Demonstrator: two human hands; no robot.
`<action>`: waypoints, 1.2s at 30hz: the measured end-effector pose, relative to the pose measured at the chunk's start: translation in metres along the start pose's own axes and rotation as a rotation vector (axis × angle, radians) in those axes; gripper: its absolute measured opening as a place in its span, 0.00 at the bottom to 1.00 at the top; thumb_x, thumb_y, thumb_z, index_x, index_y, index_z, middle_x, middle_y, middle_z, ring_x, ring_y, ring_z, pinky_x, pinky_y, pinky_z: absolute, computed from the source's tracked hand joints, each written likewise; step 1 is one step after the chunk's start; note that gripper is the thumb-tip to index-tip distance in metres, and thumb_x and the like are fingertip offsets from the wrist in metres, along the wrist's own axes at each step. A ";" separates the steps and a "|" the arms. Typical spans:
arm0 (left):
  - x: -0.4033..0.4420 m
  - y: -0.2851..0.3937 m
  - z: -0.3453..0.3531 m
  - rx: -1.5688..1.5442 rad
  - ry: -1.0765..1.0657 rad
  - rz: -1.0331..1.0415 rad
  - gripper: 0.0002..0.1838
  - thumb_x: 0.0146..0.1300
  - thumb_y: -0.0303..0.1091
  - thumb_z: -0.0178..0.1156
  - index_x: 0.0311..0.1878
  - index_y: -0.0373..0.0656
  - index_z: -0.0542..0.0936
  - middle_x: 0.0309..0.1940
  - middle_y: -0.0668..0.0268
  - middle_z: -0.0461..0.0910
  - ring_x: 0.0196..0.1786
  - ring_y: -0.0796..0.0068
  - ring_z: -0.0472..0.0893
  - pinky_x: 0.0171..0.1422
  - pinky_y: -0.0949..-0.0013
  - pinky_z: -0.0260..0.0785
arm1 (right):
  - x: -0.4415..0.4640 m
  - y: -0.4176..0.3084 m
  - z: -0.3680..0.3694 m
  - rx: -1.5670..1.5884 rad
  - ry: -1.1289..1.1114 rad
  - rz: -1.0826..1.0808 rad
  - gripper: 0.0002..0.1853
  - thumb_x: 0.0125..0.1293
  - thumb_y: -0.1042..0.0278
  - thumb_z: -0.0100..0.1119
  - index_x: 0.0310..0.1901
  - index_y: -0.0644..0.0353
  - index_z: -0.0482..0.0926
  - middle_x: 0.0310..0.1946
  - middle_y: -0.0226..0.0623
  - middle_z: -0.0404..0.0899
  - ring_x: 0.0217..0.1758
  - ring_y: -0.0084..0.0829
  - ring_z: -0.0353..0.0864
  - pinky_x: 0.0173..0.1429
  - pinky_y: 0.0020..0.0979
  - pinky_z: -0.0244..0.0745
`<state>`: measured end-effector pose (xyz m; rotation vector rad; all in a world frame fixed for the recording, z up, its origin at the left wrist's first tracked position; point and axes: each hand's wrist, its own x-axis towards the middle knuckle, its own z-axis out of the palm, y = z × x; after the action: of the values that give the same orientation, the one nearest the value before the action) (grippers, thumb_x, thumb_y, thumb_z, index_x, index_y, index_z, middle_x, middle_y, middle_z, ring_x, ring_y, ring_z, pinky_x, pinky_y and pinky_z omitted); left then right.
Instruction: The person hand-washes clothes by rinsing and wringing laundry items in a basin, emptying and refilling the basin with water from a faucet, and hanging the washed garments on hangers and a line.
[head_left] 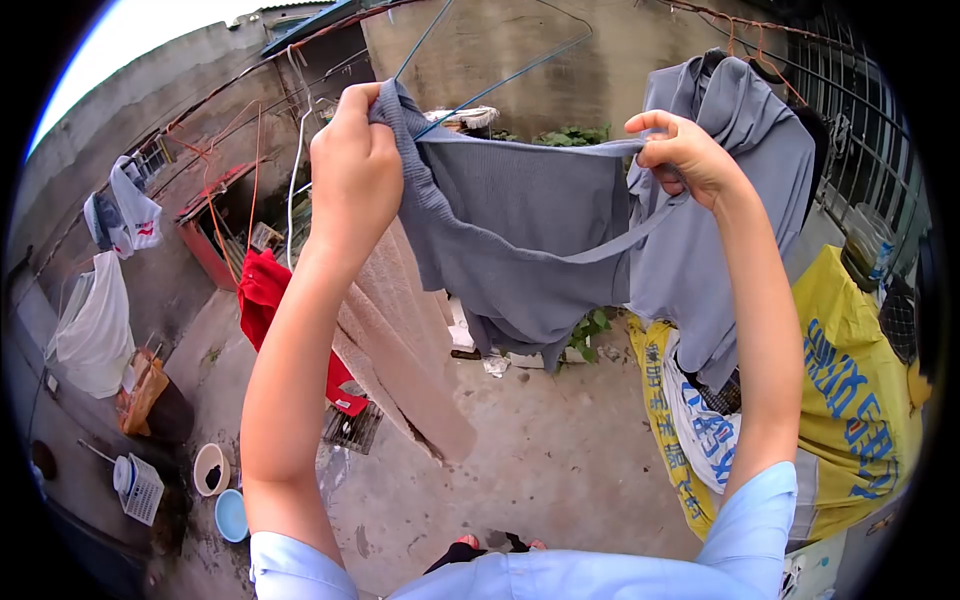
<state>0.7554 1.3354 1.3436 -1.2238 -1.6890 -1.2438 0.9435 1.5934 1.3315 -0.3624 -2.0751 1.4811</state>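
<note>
A grey ribbed tank top [530, 190] is stretched between my raised hands, its neckline and straps at the top and its body hanging below. My left hand [358, 165] is closed around the left shoulder part, close to the end of a blue wire hanger [500, 84]. That hanger slopes up toward the line, and its lower end passes behind the fabric. On the other side my right hand [690, 158] pinches the right strap between thumb and fingers. Beside it hangs a larger grey garment [735, 190].
A beige towel [385, 310] and red cloth [262, 295] hang to the left. White laundry [98, 330] is farther left, above a blue basin [231, 515] on the ground. Yellow sacks [850, 400] stand at right. Overhead runs a rusty line [230, 82].
</note>
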 end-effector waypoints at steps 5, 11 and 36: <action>-0.064 -0.004 -0.023 -0.285 -0.201 -0.104 0.17 0.63 0.17 0.37 0.51 0.33 0.72 0.36 0.67 0.75 0.39 0.83 0.73 0.47 0.80 0.66 | 0.008 0.008 -0.028 -0.024 0.026 0.085 0.20 0.45 0.73 0.60 0.44 0.58 0.73 0.24 0.30 0.75 0.16 0.17 0.62 0.19 0.21 0.51; -0.106 -0.026 -0.042 -0.228 -0.195 0.057 0.15 0.64 0.17 0.40 0.50 0.34 0.74 0.29 0.68 0.76 0.30 0.83 0.74 0.35 0.81 0.65 | 0.011 0.024 -0.031 0.002 -0.171 0.124 0.14 0.47 0.75 0.63 0.38 0.59 0.77 0.22 0.31 0.77 0.17 0.17 0.65 0.19 0.20 0.53; -0.107 -0.068 -0.093 -0.193 -0.314 -0.080 0.10 0.52 0.13 0.40 0.28 0.34 0.71 0.21 0.72 0.66 0.24 0.84 0.64 0.28 0.80 0.54 | 0.008 0.041 -0.057 0.351 -0.150 0.091 0.26 0.46 0.81 0.49 0.53 0.66 0.72 0.41 0.39 0.79 0.32 0.20 0.80 0.29 0.22 0.76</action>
<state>0.7238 1.2103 1.2539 -1.5464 -1.8891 -1.3419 0.9665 1.6561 1.3090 -0.2154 -1.8781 1.9390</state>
